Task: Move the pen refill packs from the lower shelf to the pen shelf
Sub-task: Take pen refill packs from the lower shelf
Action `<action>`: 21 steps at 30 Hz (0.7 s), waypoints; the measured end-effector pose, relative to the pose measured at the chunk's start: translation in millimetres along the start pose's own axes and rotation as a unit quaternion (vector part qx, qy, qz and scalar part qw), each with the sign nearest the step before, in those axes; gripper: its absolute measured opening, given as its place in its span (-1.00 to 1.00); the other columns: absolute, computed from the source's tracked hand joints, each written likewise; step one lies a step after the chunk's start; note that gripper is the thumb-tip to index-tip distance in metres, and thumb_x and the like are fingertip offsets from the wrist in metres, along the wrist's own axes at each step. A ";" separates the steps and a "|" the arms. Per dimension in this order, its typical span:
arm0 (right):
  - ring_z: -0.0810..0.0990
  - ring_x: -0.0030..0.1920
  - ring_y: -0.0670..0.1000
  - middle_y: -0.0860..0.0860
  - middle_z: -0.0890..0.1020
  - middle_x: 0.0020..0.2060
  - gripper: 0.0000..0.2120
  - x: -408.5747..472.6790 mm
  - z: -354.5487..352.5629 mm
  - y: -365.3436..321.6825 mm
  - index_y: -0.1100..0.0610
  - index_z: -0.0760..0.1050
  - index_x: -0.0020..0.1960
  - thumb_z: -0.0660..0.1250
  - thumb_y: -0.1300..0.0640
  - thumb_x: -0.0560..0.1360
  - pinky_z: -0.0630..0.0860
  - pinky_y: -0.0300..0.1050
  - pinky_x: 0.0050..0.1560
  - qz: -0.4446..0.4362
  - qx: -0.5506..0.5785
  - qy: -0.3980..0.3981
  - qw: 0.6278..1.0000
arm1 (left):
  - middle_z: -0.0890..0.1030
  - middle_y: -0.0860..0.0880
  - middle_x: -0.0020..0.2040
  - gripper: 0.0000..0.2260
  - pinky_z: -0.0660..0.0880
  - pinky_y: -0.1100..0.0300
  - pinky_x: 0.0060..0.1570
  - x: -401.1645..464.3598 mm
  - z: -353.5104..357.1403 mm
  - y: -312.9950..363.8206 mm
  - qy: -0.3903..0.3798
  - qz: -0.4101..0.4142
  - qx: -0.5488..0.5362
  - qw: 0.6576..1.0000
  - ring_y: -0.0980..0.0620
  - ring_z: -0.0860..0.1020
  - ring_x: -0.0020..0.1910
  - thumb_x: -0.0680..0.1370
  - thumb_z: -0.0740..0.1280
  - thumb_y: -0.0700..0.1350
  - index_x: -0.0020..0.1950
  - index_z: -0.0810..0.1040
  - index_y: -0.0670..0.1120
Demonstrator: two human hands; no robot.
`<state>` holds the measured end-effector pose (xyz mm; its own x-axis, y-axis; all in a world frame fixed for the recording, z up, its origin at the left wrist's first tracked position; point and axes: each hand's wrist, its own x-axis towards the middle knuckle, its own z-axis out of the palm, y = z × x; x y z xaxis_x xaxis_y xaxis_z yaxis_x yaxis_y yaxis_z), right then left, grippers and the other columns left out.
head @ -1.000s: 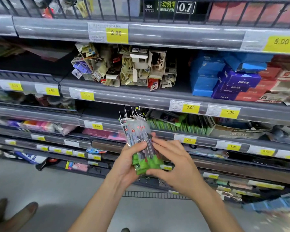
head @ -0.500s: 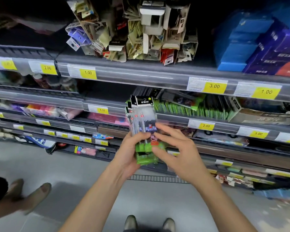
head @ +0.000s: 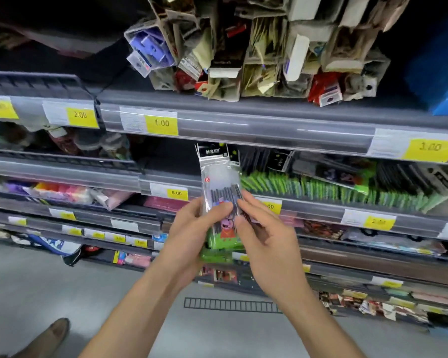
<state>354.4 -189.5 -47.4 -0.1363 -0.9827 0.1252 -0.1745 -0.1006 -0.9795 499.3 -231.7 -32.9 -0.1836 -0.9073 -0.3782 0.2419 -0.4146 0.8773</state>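
At frame centre, the left hand (head: 192, 228) grips the upright pen refill packs (head: 221, 192) from the left, thumb across their front. The right hand (head: 267, 236) pinches their right edge with its fingertips. Behind stands the pen shelf (head: 321, 202), tagged 2.00.

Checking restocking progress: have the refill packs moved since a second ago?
Yes. The refill packs rose: their tops, earlier below the green-pack shelf's edge, now nearly reach the 1.00 price rail.
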 end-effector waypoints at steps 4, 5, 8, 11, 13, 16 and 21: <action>0.53 0.33 -0.24 -0.31 0.59 0.28 -0.77 25.6 -15.7 10.0 -0.09 0.64 0.21 0.35 0.15 0.62 0.54 -0.09 0.31 -0.034 -0.011 0.045 0.998 | 0.77 -0.08 0.07 -0.62 0.63 -0.04 0.13 47.7 -9.7 37.2 0.087 0.075 0.097 0.989 -0.07 0.72 0.06 0.39 0.64 -0.12 0.16 0.64 -0.10; 0.53 0.32 -0.22 -0.29 0.60 0.26 -0.76 29.4 -23.2 15.3 -0.08 0.65 0.18 0.34 0.18 0.62 0.54 -0.11 0.30 -0.045 -0.036 0.065 0.996 | 0.75 0.01 0.00 -0.66 0.60 0.11 0.02 63.4 -9.7 44.9 0.119 0.099 0.137 0.979 0.06 0.69 -0.02 0.39 0.65 -0.11 0.08 0.62 -0.07; 0.58 0.23 -0.21 -0.27 0.61 0.21 -0.74 35.1 -43.9 29.8 -0.14 0.64 0.08 0.34 0.22 0.60 0.54 -0.36 0.09 -0.070 -0.090 0.103 0.988 | 0.70 0.14 -0.13 -0.78 0.56 0.29 -0.19 108.4 -4.0 65.2 0.164 0.163 0.216 0.949 0.22 0.64 -0.20 0.39 0.65 -0.14 -0.07 0.66 -0.07; 0.59 0.19 -0.22 -0.33 0.59 0.17 -0.80 33.7 -57.4 40.4 -0.16 0.64 0.04 0.31 0.10 0.58 0.54 -0.37 0.01 -0.069 -0.115 0.124 0.983 | 0.67 -0.09 0.30 -0.67 0.54 0.09 0.31 141.7 2.3 82.1 0.137 0.157 0.305 0.929 -0.01 0.63 0.28 0.60 0.48 -0.15 0.37 0.60 -0.12; 0.59 0.19 -0.19 -0.35 0.57 0.19 -0.83 28.7 -58.6 42.9 -0.19 0.63 0.05 0.29 -0.03 0.56 0.54 -0.33 0.02 -0.076 -0.131 0.131 0.980 | 0.49 -0.14 0.53 -0.58 0.36 -0.04 0.52 158.5 6.5 91.1 0.106 0.161 0.393 0.899 -0.14 0.45 0.51 0.67 0.39 -0.11 0.52 0.47 -0.14; 0.57 0.21 -0.15 -0.36 0.53 0.23 -0.81 25.2 -51.0 41.8 -0.28 0.58 0.10 0.27 -0.09 0.54 0.54 -0.35 -0.07 -0.090 -0.163 0.092 0.978 | 0.46 -0.14 0.55 -0.57 0.30 -0.06 0.55 172.3 10.9 93.8 0.084 0.200 0.436 0.873 -0.16 0.40 0.53 0.65 0.42 -0.14 0.51 0.48 -0.16; 0.55 0.20 -0.22 -0.37 0.53 0.21 -0.80 29.1 -61.0 35.0 -0.20 0.62 0.09 0.30 0.01 0.54 0.46 -0.44 -0.09 -0.109 -0.179 0.116 0.971 | 0.55 -0.19 -0.04 -0.81 0.43 0.07 -0.14 169.0 1.0 91.8 0.097 0.073 0.491 0.862 -0.09 0.46 -0.08 0.55 0.36 -0.32 -0.22 0.53 -0.10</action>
<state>284.8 -212.1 -68.5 -0.2671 -0.8786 0.3958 -0.5456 -0.2007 -0.8137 489.6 -423.1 -16.0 -0.0337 -0.9789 -0.2015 -0.6931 -0.1224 0.7104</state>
